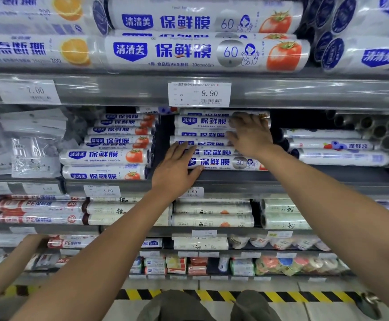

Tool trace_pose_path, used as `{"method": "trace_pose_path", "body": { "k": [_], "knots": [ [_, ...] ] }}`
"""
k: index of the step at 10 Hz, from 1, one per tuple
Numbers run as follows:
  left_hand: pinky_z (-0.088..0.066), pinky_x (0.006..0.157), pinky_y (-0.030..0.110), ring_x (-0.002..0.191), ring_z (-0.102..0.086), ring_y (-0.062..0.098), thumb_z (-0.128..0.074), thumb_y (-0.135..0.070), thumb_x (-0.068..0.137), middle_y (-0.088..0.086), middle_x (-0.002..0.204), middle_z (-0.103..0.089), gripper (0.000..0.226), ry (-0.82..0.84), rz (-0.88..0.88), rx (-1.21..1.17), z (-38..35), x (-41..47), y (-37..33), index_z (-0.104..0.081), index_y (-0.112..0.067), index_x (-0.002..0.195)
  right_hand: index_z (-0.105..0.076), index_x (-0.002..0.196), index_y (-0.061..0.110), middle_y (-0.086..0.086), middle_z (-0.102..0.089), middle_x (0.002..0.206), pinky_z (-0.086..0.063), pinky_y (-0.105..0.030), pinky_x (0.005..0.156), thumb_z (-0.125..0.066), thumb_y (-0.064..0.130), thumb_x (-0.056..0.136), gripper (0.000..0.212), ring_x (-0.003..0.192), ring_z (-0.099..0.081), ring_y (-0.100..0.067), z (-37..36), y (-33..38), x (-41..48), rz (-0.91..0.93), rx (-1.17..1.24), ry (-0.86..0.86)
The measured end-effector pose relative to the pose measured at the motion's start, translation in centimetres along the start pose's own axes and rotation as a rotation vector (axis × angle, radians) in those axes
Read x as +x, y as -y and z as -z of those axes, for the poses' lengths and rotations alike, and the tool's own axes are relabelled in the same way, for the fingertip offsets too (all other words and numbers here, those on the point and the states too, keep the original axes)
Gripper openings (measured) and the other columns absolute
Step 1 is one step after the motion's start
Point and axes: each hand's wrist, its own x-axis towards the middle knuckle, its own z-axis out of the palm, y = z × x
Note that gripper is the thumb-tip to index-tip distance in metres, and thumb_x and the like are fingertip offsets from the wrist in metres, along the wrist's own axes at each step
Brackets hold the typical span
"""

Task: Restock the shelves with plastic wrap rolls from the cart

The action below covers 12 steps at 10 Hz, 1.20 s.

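Observation:
A stack of white plastic wrap rolls (214, 121) with blue lettering and a tomato picture fills the middle of the second shelf. My left hand (177, 165) lies flat with straight fingers against the left ends of the lower rolls in that stack. My right hand (250, 134) spreads its fingers over the right part of the stack, pressing on the roll fronts. The bottom roll (223, 162), marked 30, lies at the shelf's front edge between my two hands. Neither hand grips a roll.
A second pile of the same rolls (110, 144) sits to the left, with a dark gap between piles. Larger rolls (202, 52) fill the shelf above; a 9.90 price tag (199, 93) hangs on its rail. Another person's arm (15, 262) reaches in at lower left. Hazard tape (212, 295) marks the floor.

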Motion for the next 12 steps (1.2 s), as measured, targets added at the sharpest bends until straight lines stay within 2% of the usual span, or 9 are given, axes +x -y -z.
{"method": "trace_pose_path", "body": {
  "k": [1,2,3,5,7,8,9,11,12],
  "knots": [
    [-0.039,0.119,0.048,0.159,-0.006,0.014,-0.042,-0.064,0.102,-0.01,0.17,-0.022,0.069,-0.008,0.0,-0.007,-0.1,0.0,0.1,-0.026,-0.034,0.162,-0.053,0.131,0.026,-0.004,-0.049,0.145,-0.037,-0.051,0.107,-0.043,0.042,0.101,0.035,0.131,-0.042,-0.034,0.0,-1.0,2.0,-0.005,0.007,-0.043],
    [-0.037,0.12,0.047,0.159,-0.006,0.014,-0.042,-0.063,0.102,-0.01,0.17,-0.022,0.069,-0.008,-0.002,-0.004,-0.2,0.0,0.1,-0.026,-0.033,0.162,-0.066,0.111,0.035,0.001,-0.064,0.128,-0.04,-0.045,0.097,-0.044,0.038,0.102,0.023,0.117,-0.054,-0.032,-0.1,-1.6,3.2,-0.006,0.018,-0.121],
    [-0.038,0.12,0.045,0.159,-0.005,0.013,-0.042,-0.063,0.102,-0.011,0.17,-0.021,0.069,-0.014,-0.001,-0.013,-0.2,0.0,0.1,-0.026,-0.033,0.163,-0.068,0.104,0.037,0.003,-0.069,0.118,-0.039,-0.043,0.095,-0.049,0.035,0.098,0.02,0.112,-0.058,-0.032,-0.3,-1.6,3.7,-0.044,0.034,-0.172],
    [-0.04,0.118,0.045,0.158,-0.004,0.011,-0.041,-0.064,0.102,-0.012,0.17,-0.02,0.069,-0.012,0.005,-0.004,-0.2,0.0,0.1,-0.024,-0.034,0.163,-0.066,0.111,0.035,-0.001,-0.066,0.123,-0.048,-0.045,0.094,-0.062,0.034,0.094,0.018,0.119,-0.055,-0.031,-1.2,-1.8,4.0,-0.044,0.014,-0.209],
    [-0.041,0.117,0.048,0.159,-0.006,0.015,-0.042,-0.063,0.102,-0.009,0.17,-0.021,0.07,0.001,0.008,0.016,-0.2,0.0,0.1,-0.025,-0.032,0.163,-0.064,0.113,0.03,-0.005,-0.066,0.122,-0.047,-0.046,0.095,-0.062,0.037,0.092,0.023,0.116,-0.056,-0.035,-0.6,-1.5,2.4,-0.001,0.058,-0.191],
    [-0.038,0.119,0.054,0.159,-0.006,0.017,-0.042,-0.063,0.102,-0.007,0.171,-0.02,0.071,0.052,0.015,0.023,0.4,-0.1,-0.2,-0.023,-0.033,0.163,-0.065,0.121,0.029,-0.003,-0.066,0.127,-0.046,-0.041,0.097,-0.06,0.037,0.093,0.03,0.117,-0.058,-0.034,0.0,-1.3,0.3,0.026,0.121,-0.177],
    [-0.028,0.123,0.057,0.16,-0.005,0.02,-0.045,-0.058,0.103,-0.004,0.172,-0.016,0.071,0.142,0.049,0.047,1.7,-0.1,-1.2,-0.02,-0.033,0.164,-0.062,0.129,0.025,-0.009,-0.064,0.128,-0.049,-0.04,0.089,-0.054,0.04,0.096,0.037,0.113,-0.06,-0.034,0.5,-1.0,-2.0,0.031,0.087,-0.128],
    [-0.014,0.126,0.054,0.16,-0.008,0.025,-0.044,-0.056,0.103,0.002,0.173,-0.015,0.071,0.263,0.131,0.116,5.1,-1.2,-4.6,-0.021,-0.028,0.164,-0.066,0.121,0.018,-0.012,-0.066,0.121,-0.056,-0.043,0.08,-0.059,0.04,0.091,0.038,0.109,-0.061,-0.036,2.3,-1.3,-6.8,0.013,0.087,-0.005],
    [-0.013,0.127,0.052,0.16,-0.007,0.026,-0.041,-0.055,0.104,0.001,0.173,-0.014,0.068,0.299,0.154,0.109,6.1,-2.6,-5.9,-0.023,-0.027,0.163,-0.067,0.123,0.023,-0.007,-0.064,0.127,-0.055,-0.044,0.086,-0.058,0.04,0.092,0.037,0.114,-0.06,-0.031,2.7,-1.6,-9.5,0.049,0.16,0.029]
  ]
}}
